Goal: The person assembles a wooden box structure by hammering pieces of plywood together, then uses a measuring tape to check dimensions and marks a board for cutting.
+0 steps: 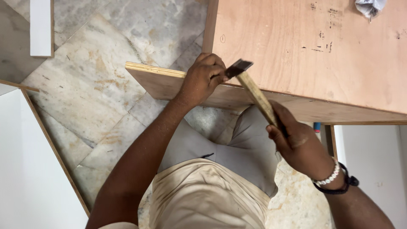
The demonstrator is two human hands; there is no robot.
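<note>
Evidently, the pale brown plywood cabinet (313,55) at one o'clock is already assembled; a plywood strip (161,82) is being fixed along its edge. The left hand (202,78) is pinched at the strip, the nail hidden. The wooden-handled hammer (254,91) is gripped by the closed right hand (294,142).

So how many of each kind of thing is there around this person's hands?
Hammer, wooden handle, in the right hand: 1
Plywood pieces, the big panel and the strip under the left hand: 2
White boards, one at left, one top left: 2
Crumpled paper: 1
Wrist bands: 2
Total: 8
</note>
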